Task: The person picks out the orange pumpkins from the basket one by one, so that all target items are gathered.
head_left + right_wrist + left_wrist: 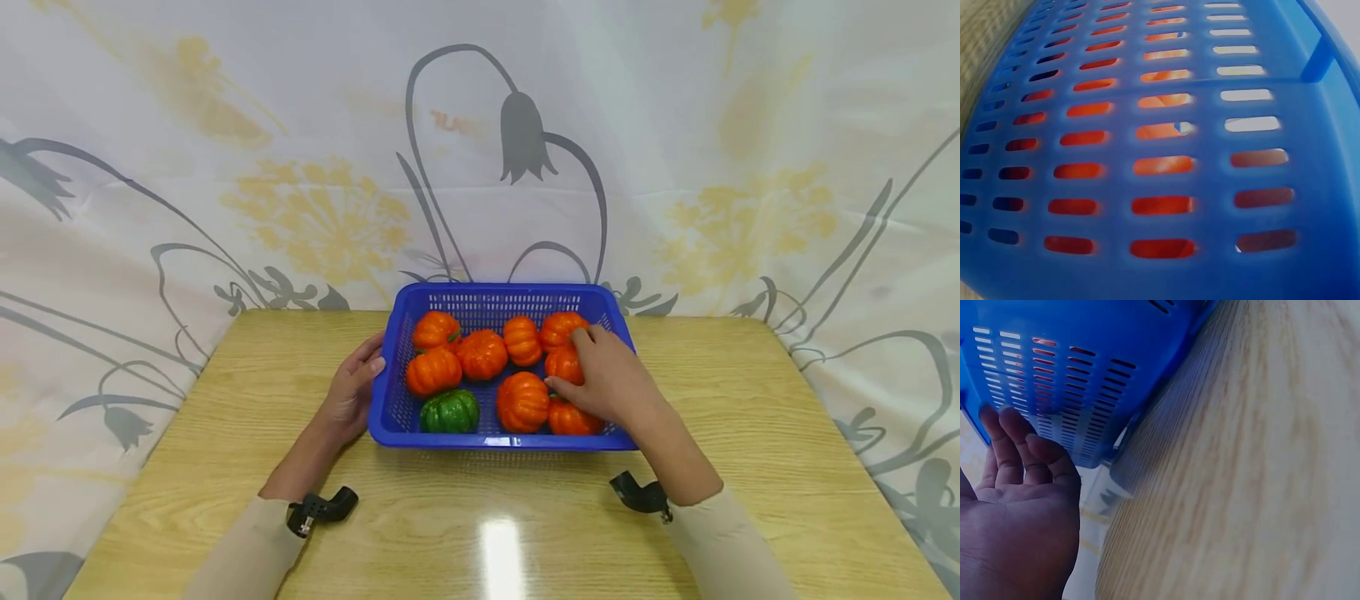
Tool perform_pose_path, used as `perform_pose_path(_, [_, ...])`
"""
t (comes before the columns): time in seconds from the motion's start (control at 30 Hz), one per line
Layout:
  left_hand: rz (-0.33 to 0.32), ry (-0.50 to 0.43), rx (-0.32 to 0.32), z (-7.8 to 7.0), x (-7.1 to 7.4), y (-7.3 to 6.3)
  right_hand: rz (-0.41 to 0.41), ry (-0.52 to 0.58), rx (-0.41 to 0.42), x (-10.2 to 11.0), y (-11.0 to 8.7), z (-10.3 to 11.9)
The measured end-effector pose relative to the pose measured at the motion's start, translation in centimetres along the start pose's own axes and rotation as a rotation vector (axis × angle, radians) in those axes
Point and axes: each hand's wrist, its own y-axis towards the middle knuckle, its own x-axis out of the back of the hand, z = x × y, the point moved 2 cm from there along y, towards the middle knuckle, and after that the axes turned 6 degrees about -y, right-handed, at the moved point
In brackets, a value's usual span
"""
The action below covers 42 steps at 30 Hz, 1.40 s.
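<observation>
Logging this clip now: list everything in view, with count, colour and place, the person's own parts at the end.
Plastic basket: 1, blue, middle of the table
Orange pumpkins: 8, orange, in the basket
Green pumpkin: 1, green, basket's near left part
Table: 1, light wood-brown, under the basket
Floral cloth: count unclear, white with grey and yellow print, behind and beside the table
Wrist cameras: 2, black, one at each wrist
Sleeves: 2, beige, on the forearms
Left hand: 1, at the basket's left rim
Right hand: 1, over orange pumpkins at the basket's right
</observation>
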Motion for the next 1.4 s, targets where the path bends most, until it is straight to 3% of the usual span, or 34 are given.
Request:
perform_pose_path(0.2, [0.009, 0.006, 0.002, 0.0, 0.1, 0.2, -0.069, 0.044, 0.02, 0.5, 0.1, -0.3])
perform_pose_path(0.37, [0.021, -0.01, 0.0, -0.1, 0.1, 0.1, -0.139, 0.188, 0.037, 1.0, -0.1, -0.5])
perform_pose_path(0.67, [0.023, -0.01, 0.005, -0.1, 0.2, 0.1, -0.161, 0.33, 0.003, 2.1, -0.5, -1.4])
perform_pose_path(0.87, [0.038, -0.023, 0.001, -0.1, 0.2, 0.0, -0.192, 0.322, -0.03, 2.7, -0.6, -2.2])
perform_pose_path(1.4, [0.037, -0.027, 0.018, -0.1, 0.0, -0.2, -0.414, 0.34, -0.041, 4.4, -1.6, -4.8])
